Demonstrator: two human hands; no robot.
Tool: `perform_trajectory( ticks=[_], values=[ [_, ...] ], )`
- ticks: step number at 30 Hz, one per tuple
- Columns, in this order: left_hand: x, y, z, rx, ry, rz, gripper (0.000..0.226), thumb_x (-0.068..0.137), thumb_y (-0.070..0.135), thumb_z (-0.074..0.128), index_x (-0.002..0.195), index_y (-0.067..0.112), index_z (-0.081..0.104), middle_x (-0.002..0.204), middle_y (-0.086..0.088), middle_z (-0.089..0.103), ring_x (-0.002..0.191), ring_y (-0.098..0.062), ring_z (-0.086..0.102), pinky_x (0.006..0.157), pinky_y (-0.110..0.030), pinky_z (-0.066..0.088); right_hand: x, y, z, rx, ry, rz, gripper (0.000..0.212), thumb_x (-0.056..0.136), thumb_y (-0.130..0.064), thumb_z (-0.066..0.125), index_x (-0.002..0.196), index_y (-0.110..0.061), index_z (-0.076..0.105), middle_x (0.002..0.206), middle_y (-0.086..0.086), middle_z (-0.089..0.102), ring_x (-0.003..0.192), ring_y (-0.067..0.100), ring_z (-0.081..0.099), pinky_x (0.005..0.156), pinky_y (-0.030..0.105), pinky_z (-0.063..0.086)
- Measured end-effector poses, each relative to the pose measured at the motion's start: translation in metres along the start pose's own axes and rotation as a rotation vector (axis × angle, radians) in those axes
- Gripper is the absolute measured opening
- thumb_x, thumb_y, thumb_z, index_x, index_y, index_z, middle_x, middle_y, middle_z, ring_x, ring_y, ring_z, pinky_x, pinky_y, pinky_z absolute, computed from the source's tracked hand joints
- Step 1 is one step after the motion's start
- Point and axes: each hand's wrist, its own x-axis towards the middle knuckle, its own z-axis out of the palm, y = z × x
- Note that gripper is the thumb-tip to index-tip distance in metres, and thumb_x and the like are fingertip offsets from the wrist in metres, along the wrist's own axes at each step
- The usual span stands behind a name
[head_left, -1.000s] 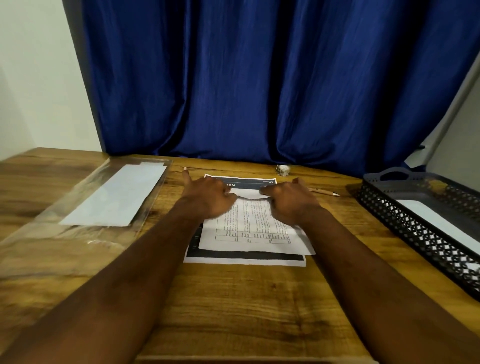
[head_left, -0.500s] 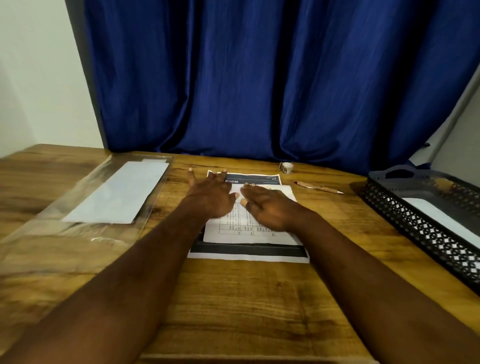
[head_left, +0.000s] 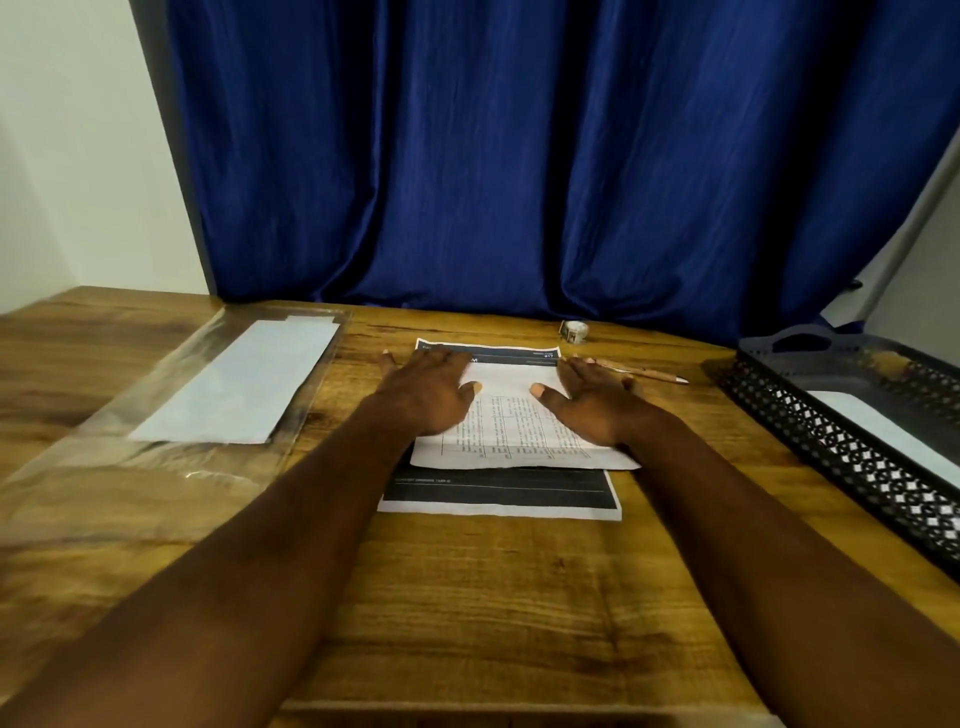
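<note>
The white folded sheet of printed paper (head_left: 511, 431) lies mid-table on a larger dark-banded printed page (head_left: 498, 493). The left hand (head_left: 423, 397) and right hand (head_left: 595, 408) press its two sides, fingers (head_left: 574, 370) flat and straight, pinching nothing, probably to flatten the fold against the brown wooden table (head_left: 493, 597). A slim wooden pen (head_left: 644, 372) lies just beyond.

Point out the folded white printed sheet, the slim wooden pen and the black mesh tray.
Folded white printed sheet (head_left: 519, 421), head view, its printed middle.
Slim wooden pen (head_left: 649, 373), head view, mid barrel.
Black mesh tray (head_left: 831, 441), head view, near side wall.
</note>
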Motion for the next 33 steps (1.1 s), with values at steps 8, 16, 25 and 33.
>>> perform_trajectory(
  ticks=[8,16,25,33],
  values=[
    [0.002,-0.006,0.001,-0.120,0.265,0.094,0.073,0.097,0.048,0.063,0.158,0.029,0.027,0.154,-0.002,0.035,0.146,-0.025,0.029,0.120,-0.056,0.019,-0.005,0.001,0.002,0.092,0.320,-0.074,0.094,0.094,-0.079,0.047,0.168,-0.035,0.009,0.177,0.000,-0.003,0.163,0.031,0.003,0.124,0.068,0.013],
    [0.003,-0.001,-0.011,-0.163,0.575,0.346,0.026,0.091,0.017,0.073,0.115,0.023,0.068,0.114,0.006,0.058,0.108,-0.013,0.052,0.095,-0.034,0.042,-0.013,-0.007,-0.014,0.038,0.627,-0.203,0.063,0.087,-0.049,0.078,0.143,-0.032,0.055,0.150,-0.004,0.052,0.141,0.020,0.042,0.121,0.056,0.017],
    [0.002,-0.004,-0.002,-0.207,0.338,0.306,0.013,0.090,0.021,0.073,0.101,0.028,0.071,0.104,0.012,0.065,0.095,-0.011,0.061,0.083,-0.038,0.057,-0.008,-0.003,-0.005,-0.027,0.501,-0.188,0.021,0.097,-0.022,0.061,0.110,-0.035,0.072,0.103,-0.009,0.076,0.107,0.017,0.066,0.117,0.059,0.020],
    [0.004,-0.007,0.004,-0.303,0.146,0.231,0.048,0.081,0.080,0.058,0.091,0.033,0.062,0.111,0.012,0.069,0.108,-0.011,0.063,0.087,-0.043,0.057,-0.017,-0.014,-0.011,0.089,0.428,-0.097,0.039,0.103,-0.042,0.038,0.103,-0.028,0.074,0.108,-0.001,0.075,0.103,0.019,0.061,0.114,0.056,0.023]
  ],
)
